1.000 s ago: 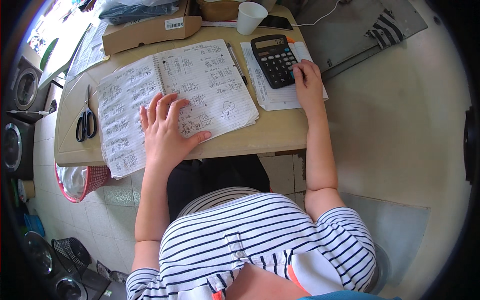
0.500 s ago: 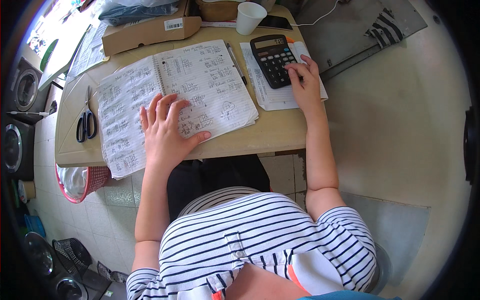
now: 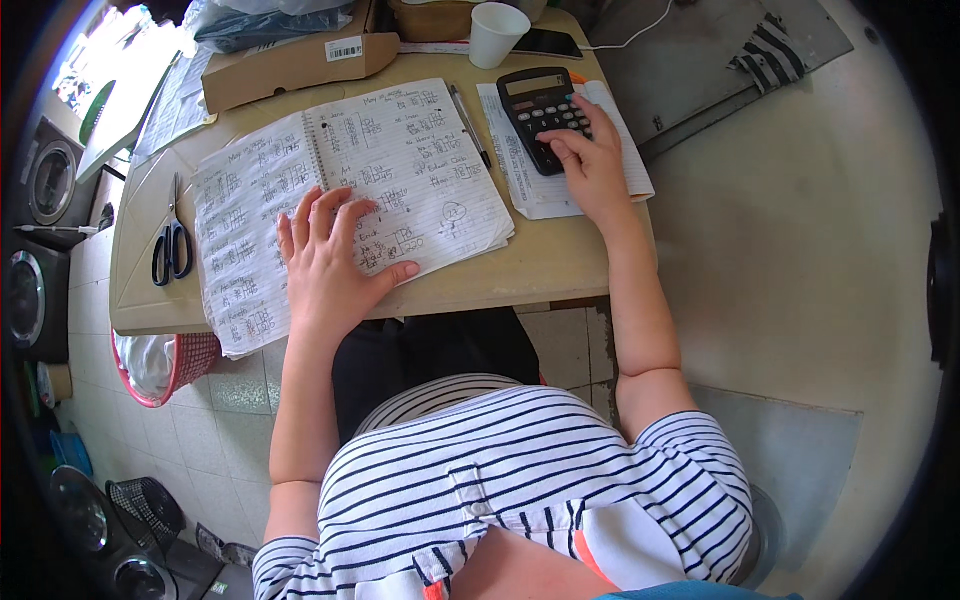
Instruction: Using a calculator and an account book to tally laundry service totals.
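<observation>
An open spiral notebook (image 3: pixel 440 200) covered in handwritten notes lies on the table in front of me. My left hand (image 3: pixel 335 245) rests on its pages with the fingers spread, holding nothing. Over the black calculator (image 3: pixel 535 105) at the right, my right hand (image 3: pixel 597 165) has its thumb and fingers on or just above the keys, stretched apart and gripping nothing. Papers (image 3: pixel 630 160) lie beneath the calculator. A pen (image 3: pixel 470 127) sits along the notebook's right edge.
Dark-handled scissors (image 3: pixel 172 245) lie left of the notebook. Behind it stand a cardboard box (image 3: pixel 300 70) and a white paper cup (image 3: pixel 497 36), with a dark phone (image 3: pixel 550 43) beside the cup. A red laundry basket (image 3: pixel 190 365) is on the floor at the left.
My right hand has shifted slightly left over the calculator, its thumb now lower on the keypad and its fingers further up. The digits on the display have changed. My left hand stays in place.
</observation>
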`<action>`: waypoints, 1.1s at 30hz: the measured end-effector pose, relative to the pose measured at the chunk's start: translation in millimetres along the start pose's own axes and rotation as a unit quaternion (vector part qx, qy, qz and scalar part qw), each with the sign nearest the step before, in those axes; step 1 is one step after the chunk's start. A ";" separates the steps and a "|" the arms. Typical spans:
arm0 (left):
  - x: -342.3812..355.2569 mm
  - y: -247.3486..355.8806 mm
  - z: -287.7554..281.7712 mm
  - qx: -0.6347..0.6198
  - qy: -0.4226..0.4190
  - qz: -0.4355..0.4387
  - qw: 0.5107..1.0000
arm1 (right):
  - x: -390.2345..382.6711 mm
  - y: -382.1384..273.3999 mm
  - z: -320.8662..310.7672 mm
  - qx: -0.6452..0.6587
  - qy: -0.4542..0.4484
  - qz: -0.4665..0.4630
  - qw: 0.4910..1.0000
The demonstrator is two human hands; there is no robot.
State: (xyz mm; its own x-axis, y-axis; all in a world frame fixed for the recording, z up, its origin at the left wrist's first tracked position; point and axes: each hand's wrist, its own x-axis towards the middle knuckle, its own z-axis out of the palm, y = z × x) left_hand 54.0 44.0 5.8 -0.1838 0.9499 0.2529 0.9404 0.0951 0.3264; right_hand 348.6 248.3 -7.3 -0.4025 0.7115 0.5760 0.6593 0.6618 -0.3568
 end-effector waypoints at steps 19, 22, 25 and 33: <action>0.9 0.5 -1.8 0.000 -0.011 -0.004 1.000 | -7.7 28.6 -13.1 0.015 0.095 0.149 0.984; 0.3 -0.4 -0.5 -0.004 -0.007 -0.002 1.000 | -5.9 21.1 -20.1 -0.011 0.057 0.161 0.985; 0.2 -1.0 -0.6 -0.004 -0.005 0.002 1.000 | -8.0 25.2 -12.9 0.078 0.106 0.152 0.980; 0.0 -0.8 -0.3 -0.005 -0.007 -0.003 1.000 | -6.9 19.3 -12.2 0.114 0.060 0.121 0.984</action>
State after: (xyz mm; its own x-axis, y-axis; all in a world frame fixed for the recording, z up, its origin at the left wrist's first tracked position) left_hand 53.1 43.8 5.8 -0.1850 0.9533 0.2389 0.9362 0.0971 0.3377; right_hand 371.9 253.3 -9.1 -0.1640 0.8312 0.5312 0.5615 0.5214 -0.6425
